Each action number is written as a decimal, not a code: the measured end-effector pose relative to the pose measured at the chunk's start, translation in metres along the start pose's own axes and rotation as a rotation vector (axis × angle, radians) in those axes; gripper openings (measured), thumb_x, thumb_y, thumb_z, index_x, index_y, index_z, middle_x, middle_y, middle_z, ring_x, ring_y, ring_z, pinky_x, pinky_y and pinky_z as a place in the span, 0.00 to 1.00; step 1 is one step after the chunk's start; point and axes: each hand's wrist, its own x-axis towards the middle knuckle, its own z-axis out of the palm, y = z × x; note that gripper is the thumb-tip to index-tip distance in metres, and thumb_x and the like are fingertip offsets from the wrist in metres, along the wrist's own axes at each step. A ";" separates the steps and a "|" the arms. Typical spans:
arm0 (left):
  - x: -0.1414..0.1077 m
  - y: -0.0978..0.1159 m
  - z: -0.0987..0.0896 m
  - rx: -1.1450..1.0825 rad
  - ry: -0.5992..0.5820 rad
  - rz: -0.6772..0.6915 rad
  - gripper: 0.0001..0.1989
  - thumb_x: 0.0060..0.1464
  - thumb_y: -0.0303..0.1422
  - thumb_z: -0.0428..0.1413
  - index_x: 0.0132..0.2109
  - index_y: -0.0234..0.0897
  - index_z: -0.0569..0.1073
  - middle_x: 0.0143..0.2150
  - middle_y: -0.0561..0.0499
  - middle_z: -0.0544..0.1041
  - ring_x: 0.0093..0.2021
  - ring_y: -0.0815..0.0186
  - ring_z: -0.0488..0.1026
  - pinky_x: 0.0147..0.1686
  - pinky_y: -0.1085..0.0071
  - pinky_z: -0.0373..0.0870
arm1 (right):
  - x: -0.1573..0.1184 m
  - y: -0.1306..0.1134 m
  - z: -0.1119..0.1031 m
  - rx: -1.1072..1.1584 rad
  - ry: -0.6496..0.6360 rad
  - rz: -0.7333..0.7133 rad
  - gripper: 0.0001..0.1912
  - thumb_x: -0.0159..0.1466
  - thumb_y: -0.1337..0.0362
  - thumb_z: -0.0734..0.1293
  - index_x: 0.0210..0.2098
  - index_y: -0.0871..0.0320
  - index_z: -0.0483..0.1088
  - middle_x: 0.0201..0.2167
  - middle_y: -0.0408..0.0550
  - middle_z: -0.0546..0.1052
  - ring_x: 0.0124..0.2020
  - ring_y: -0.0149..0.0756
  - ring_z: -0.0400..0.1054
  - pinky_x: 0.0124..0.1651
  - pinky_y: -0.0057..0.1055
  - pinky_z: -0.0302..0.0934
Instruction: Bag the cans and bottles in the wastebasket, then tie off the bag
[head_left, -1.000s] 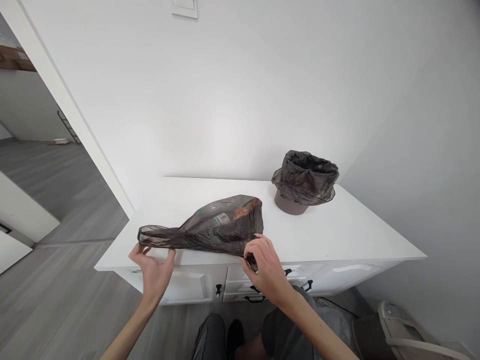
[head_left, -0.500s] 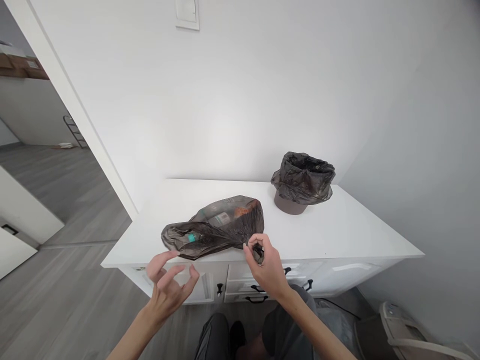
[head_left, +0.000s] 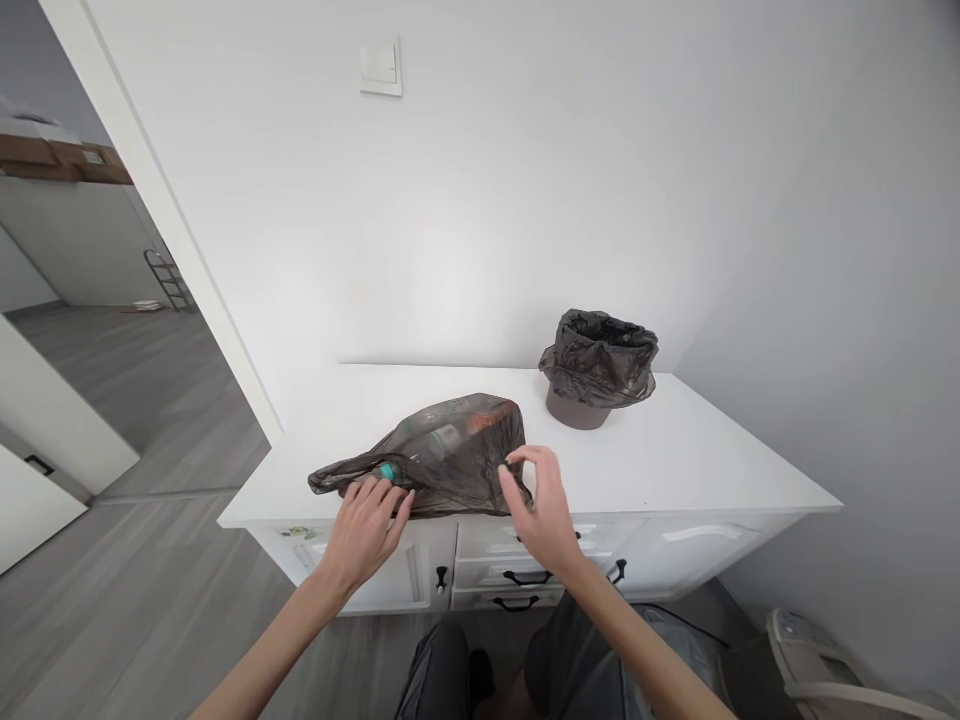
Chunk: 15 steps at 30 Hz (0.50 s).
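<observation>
A dark see-through plastic bag (head_left: 465, 465) lies near the front edge of the cabinet top, with bottles and an orange item showing inside. One bottle's teal cap (head_left: 388, 471) shows at the bag's left part. My left hand (head_left: 369, 525) rests on the bag's front left side beside that cap, fingers curved over the plastic. At the bag's right end, my right hand (head_left: 541, 505) pinches a bit of the plastic between thumb and fingers. A brown bin (head_left: 577, 410) lined with a black bag (head_left: 600, 365) stands upright further back on the right.
The white cabinet (head_left: 720, 455) has black handles along its front, near my knees. Behind it rises a wall with a switch (head_left: 381, 68). A beige and brown object (head_left: 817, 665) stands on the floor at lower right.
My left hand has moved up and right onto the bag. My right hand has risen slightly with the bag's right end. The bag's open left end has flattened.
</observation>
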 end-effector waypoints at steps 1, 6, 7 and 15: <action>-0.004 -0.001 0.000 0.028 -0.008 0.018 0.14 0.70 0.37 0.50 0.39 0.40 0.78 0.36 0.44 0.79 0.41 0.53 0.74 0.45 0.57 0.64 | 0.001 0.008 -0.002 -0.016 0.050 0.014 0.08 0.73 0.55 0.63 0.47 0.52 0.66 0.44 0.54 0.74 0.49 0.46 0.69 0.53 0.46 0.65; -0.020 -0.008 -0.007 0.098 -0.044 0.038 0.17 0.71 0.35 0.49 0.35 0.41 0.77 0.35 0.44 0.76 0.39 0.54 0.71 0.42 0.57 0.63 | -0.002 0.084 -0.014 -0.113 0.156 0.280 0.18 0.73 0.48 0.58 0.49 0.56 0.66 0.48 0.59 0.73 0.50 0.48 0.69 0.56 0.49 0.65; -0.021 -0.010 -0.009 0.099 -0.046 0.038 0.17 0.71 0.36 0.49 0.34 0.41 0.76 0.36 0.44 0.76 0.39 0.54 0.72 0.42 0.57 0.64 | -0.002 0.102 -0.018 -0.160 0.148 0.341 0.19 0.73 0.47 0.57 0.47 0.56 0.66 0.47 0.60 0.73 0.49 0.48 0.69 0.54 0.49 0.66; -0.005 -0.025 -0.011 0.121 -0.026 -0.047 0.19 0.70 0.35 0.44 0.61 0.43 0.73 0.56 0.38 0.76 0.50 0.49 0.76 0.45 0.56 0.69 | 0.001 0.194 -0.035 -0.291 0.083 0.445 0.17 0.69 0.49 0.60 0.41 0.56 0.69 0.45 0.60 0.73 0.45 0.49 0.70 0.51 0.46 0.65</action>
